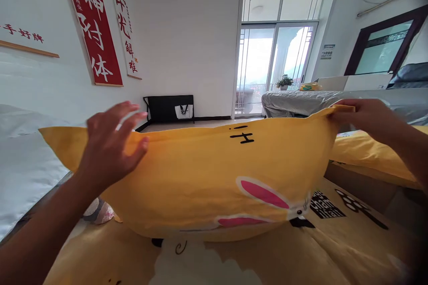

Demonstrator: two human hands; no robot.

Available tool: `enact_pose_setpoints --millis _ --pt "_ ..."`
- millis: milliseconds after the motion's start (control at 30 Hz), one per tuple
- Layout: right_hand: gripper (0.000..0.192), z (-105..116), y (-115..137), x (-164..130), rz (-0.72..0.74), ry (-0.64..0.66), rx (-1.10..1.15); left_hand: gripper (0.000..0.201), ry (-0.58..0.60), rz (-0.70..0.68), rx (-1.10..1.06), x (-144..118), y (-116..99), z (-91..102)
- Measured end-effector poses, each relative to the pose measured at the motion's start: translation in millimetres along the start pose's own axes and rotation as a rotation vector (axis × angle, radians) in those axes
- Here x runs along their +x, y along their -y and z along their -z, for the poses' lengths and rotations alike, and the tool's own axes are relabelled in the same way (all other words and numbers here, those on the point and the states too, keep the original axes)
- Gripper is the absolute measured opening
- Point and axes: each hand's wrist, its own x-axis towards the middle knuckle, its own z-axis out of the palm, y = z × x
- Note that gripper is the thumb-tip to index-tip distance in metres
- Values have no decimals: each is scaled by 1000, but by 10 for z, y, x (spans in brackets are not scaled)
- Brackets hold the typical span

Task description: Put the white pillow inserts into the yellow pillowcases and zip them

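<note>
A yellow pillow point(187, 169) with a printed rabbit and the word "Hi" is held up lengthwise in front of me, over the tan patterned bed sheet point(110, 254). My right hand point(357, 116) pinches its upper right corner. At the left end, my left hand point(112, 142) is in front of the pillow near its top edge, fingers spread and curved, gripping nothing that I can see. The pillow's upper left corner juts out beyond that hand. Its back side is hidden from me.
A second yellow pillow point(377, 156) lies at the right. White bedding point(26, 156) fills the left side. Beyond the bed are a black folding piece point(160, 107) with a white bag point(183, 111), a plastic-covered piece of furniture point(294, 100) and a glass sliding door point(257, 62).
</note>
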Motion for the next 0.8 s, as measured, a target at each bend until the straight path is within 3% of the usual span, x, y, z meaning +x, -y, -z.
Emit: enact_pose_setpoints --millis 33,100,200,267,333,400,500,533,600,633,700,800 --pt "13 0 16 44 6 36 -73 41 125 -106 -55 84 -163 -34" --pt "14 -9 22 129 30 105 -258 43 377 -173 -162 227 -408 -127" --pt "22 -20 15 199 139 121 -529 41 696 -88 -285 362 -570 -246" --pt "29 -27 42 178 187 167 -640 34 818 -51 -374 396 -587 -286" --pt "29 -54 135 73 225 193 -759 27 885 -26 -455 402 -578 -307" --pt "27 -115 313 -140 336 123 -804 21 905 -12 -490 404 -570 -330" --pt "34 -281 717 -639 648 -92 -561 16 897 -5 -426 447 -580 -371" --pt "35 -353 869 -822 762 -83 -441 16 897 -4 -390 474 -586 -380" --pt "39 -515 1153 -1146 970 101 -241 16 910 -3 -326 535 -598 -386" --pt "44 -601 1273 -1268 1006 212 -187 16 922 -3 -303 562 -603 -384" --pt "43 -771 1446 -1416 996 407 -151 16 951 2 -264 592 -614 -376" --pt "18 -974 1542 -1459 937 559 -213 14 974 -11 -212 555 -652 -393"
